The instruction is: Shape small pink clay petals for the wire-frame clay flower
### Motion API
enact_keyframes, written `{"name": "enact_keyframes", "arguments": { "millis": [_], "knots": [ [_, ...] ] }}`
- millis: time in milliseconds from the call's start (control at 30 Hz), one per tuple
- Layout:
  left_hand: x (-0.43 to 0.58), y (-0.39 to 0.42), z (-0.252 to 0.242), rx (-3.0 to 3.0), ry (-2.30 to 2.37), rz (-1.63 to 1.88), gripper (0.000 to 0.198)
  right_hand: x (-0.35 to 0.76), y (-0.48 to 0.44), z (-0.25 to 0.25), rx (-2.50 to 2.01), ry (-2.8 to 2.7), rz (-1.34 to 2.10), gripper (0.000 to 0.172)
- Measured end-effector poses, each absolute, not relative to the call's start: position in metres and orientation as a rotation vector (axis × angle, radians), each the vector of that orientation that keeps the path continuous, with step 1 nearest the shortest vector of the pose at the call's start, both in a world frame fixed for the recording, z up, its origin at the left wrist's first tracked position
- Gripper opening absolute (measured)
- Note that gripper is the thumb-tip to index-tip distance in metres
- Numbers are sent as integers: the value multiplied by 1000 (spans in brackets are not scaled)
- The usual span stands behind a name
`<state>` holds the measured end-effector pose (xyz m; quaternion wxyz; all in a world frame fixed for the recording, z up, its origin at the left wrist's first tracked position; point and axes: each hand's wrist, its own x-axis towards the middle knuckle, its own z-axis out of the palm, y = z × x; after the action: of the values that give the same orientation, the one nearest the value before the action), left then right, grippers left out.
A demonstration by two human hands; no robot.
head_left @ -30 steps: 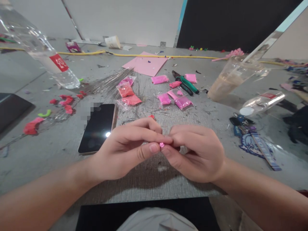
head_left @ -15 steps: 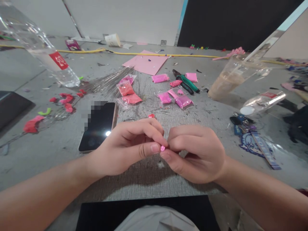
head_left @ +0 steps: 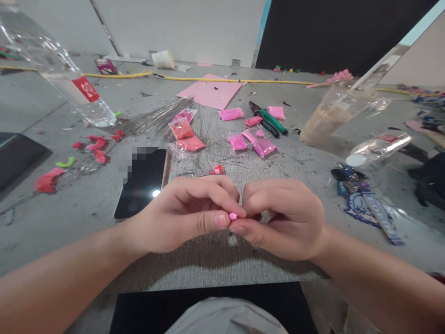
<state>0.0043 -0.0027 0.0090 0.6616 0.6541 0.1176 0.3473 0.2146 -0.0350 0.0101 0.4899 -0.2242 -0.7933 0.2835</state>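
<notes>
A tiny pink clay piece (head_left: 233, 216) is pinched between the fingertips of both hands, low over the grey table (head_left: 69, 213). My left hand (head_left: 181, 215) closes thumb and fingers on it from the left. From the right, my right hand (head_left: 281, 218) does the same with curled fingers. Just beyond the hands a small red clay bit (head_left: 218, 170) lies on the table. Small bags of pink clay (head_left: 252, 143) and red clay (head_left: 183, 135) lie further back.
A black phone (head_left: 142, 182) lies left of my hands. A tilted water bottle (head_left: 59, 74) stands far left, with red clay scraps (head_left: 93, 144) near it. Green-handled pliers (head_left: 269, 120), a pink sheet (head_left: 210, 93), a drink cup (head_left: 330, 116), keys (head_left: 361, 197) and thin wires (head_left: 156, 118) are around.
Both hands stay together on the pink piece; the fingers shift slightly around it. The red clay bit behind them shows more.
</notes>
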Motion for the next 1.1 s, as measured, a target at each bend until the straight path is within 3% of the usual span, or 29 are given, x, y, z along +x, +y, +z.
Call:
{"name": "enact_keyframes", "arguments": {
  "millis": [100, 233, 300, 467, 667, 733, 900, 1100],
  "knots": [
    [5, -3, 9, 1457, 295, 789, 10, 214, -34, 10, -521, -1929, 715, 21],
    [4, -1, 11, 1456, 342, 809, 10, 217, -36, 13, -588, -1830, 792, 7],
    [2, 2, 12, 1544, 394, 834, 11, 219, -36, 13, -711, -1677, 812, 14],
    [1, 9, 4, 2171, 545, 681, 12, 220, -27, 6, -843, -1432, 839, 20],
    [3, 7, -16, 2717, 625, 441, 24, 218, -18, 1, -985, -1430, 822, 8],
    [4, 7, -17, 2756, 629, 383, 26, 218, -17, 1, -1019, -1428, 841, 2],
    [2, 11, -14, 2698, 669, 288, 25, 220, -12, -3, -1143, -1505, 889, 20],
    [-2, 20, -6, 2658, 830, 273, 23, 225, 0, -8, -1326, -1813, 666, 9]
  ]
}}
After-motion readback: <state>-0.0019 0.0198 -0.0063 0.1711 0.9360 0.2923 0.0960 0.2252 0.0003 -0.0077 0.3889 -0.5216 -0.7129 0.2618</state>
